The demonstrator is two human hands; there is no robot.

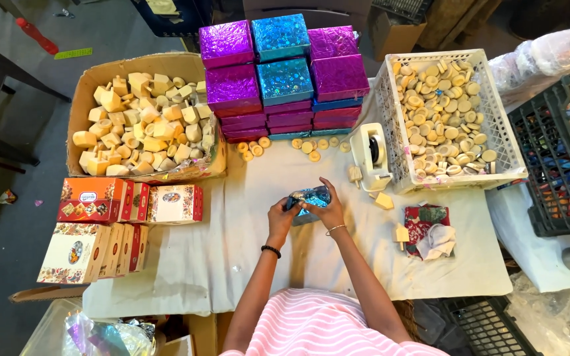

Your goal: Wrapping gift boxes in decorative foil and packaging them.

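Observation:
A small box wrapped in shiny blue foil lies on the white-covered table in front of me. My left hand grips its left end, a black band on that wrist. My right hand presses down on the top and right side, a thin bangle on that wrist. Both sets of fingers are closed around the foil. Beyond them stands a stack of purple and blue foil-wrapped boxes.
A cardboard box of pale wooden pieces sits at the left, printed cartons below it. A tape dispenser, a white crate of wooden discs, loose discs, a cloth and a dark crate lie right.

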